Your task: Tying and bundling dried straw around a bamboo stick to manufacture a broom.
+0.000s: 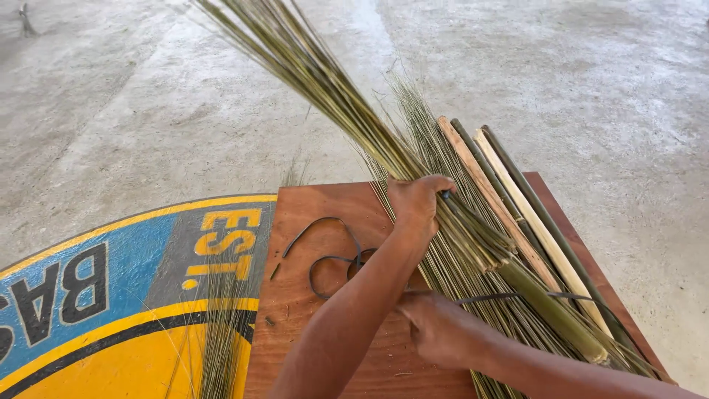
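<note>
On the brown wooden worktop (310,332), a thin dark strap (325,260) loops. The left hand (416,203) curls its fingers (436,182) tight around a bundle of stiff green-yellow broom straws (347,103). The right hand (439,329) pinches the strap, beside 4 smooth bamboo sticks (517,199).

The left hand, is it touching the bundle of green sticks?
Touching. The head view shows the left hand wrapped over the bundle of green sticks.
</note>
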